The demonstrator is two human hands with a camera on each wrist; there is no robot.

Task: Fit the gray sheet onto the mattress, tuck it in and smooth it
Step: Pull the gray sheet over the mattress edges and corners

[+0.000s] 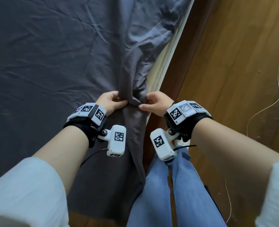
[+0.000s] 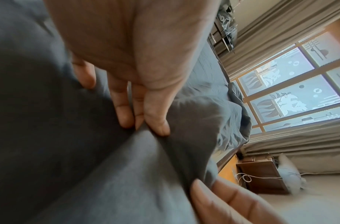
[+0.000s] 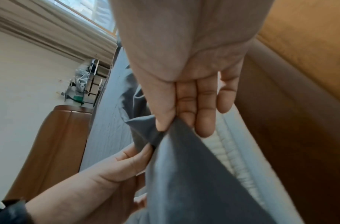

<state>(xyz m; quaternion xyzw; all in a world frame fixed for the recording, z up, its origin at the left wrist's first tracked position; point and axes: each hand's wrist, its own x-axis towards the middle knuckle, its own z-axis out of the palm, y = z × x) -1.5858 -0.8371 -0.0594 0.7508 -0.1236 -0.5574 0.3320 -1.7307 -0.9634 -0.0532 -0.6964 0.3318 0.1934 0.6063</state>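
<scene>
You've got both hands pinching the same bunched-up ridge of the gray sheet [image 1: 132,89]: left hand [image 1: 110,102] on its bed side, right hand [image 1: 156,102] on its floor side, fingers and thumbs curled tight on the cloth. That ridge runs straight away from you along the edge, and the bare mattress [image 1: 164,66] strip sits just right of it, so I'd guess the slack needs to go right and down over that side. Your right hand's nearer, so it probably leads.
</scene>
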